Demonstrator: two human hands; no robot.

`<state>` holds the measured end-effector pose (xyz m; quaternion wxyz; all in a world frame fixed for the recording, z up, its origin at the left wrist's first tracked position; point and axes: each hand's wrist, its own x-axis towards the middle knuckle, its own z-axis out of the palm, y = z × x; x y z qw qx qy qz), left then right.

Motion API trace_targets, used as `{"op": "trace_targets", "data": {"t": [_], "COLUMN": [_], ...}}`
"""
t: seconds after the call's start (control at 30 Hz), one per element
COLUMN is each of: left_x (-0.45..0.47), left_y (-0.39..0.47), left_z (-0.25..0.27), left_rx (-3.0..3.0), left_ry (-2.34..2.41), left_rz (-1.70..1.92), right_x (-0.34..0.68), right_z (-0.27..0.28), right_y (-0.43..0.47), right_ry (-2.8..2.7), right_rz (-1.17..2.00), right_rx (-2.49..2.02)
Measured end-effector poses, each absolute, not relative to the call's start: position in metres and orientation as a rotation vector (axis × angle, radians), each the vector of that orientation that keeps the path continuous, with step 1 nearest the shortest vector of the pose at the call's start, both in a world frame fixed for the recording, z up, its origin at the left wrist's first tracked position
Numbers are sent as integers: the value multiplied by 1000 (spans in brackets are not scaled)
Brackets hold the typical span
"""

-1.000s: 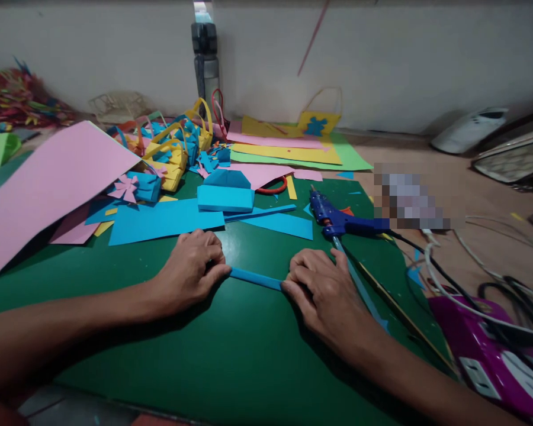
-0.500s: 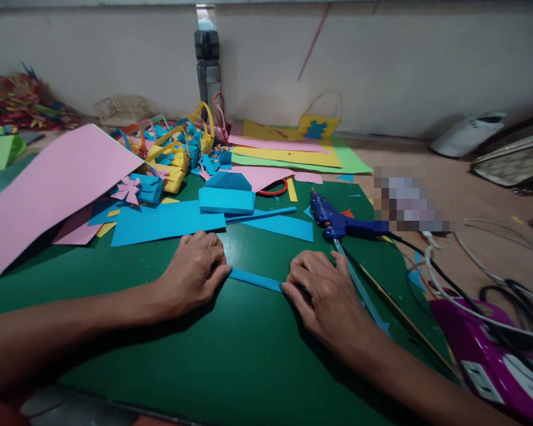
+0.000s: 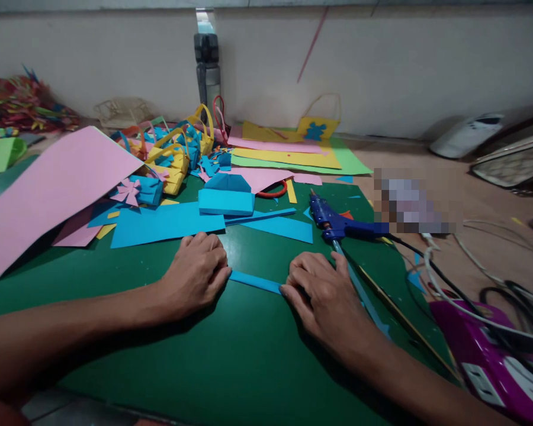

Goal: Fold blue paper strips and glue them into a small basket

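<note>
A narrow blue paper strip (image 3: 254, 281) lies low over the green tabletop (image 3: 195, 361), stretched between my two hands. My left hand (image 3: 199, 269) is closed on its left end, thumb and fingers pressed together. The right end is pinched by my right hand (image 3: 317, 287), whose fingers are bent over it. Both ends of the strip are hidden under the fingers. Beyond my hands lie a flat blue paper sheet (image 3: 169, 225) and a folded blue paper piece (image 3: 226, 202). A blue glue gun (image 3: 333, 219) rests just past my right hand.
Small paper baskets (image 3: 173, 168) cluster at the back left beside a large pink sheet (image 3: 66, 183). Red-handled scissors (image 3: 273, 190) lie partly under paper. On the right are a thin wooden stick (image 3: 404, 319), cables and a purple power strip (image 3: 493, 355). A wall runs behind.
</note>
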<state>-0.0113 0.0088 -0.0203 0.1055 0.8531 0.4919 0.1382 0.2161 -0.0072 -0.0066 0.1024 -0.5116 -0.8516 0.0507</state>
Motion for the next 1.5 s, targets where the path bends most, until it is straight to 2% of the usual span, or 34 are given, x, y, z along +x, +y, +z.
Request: {"op": "trace_targets", "data": {"t": [0.3,0.53,0.93,1.23,1.5], "left_x": [-10,-11,19,-7,-46], "left_y": [10,9,0,-10,-18], "left_z": [-19,-20,6,2,-8], "left_rx": [2556,2608,3278,3263,3147], "left_ry": [1459,1435,1034,1194,1335], "left_rz": [327,331,-245,-193,-6], "right_x": [216,218,217,218,218], "right_z": [-8,-3,-4,-4,-5], "right_y": [-8,-7,-10,-11,-8], "right_ry": [-2524,-2501,-2485,-2482,-2468], "right_rz": [108,208,154,135,141], "right_rx": [-1491,-1524,-1534,-1489,-1468]}}
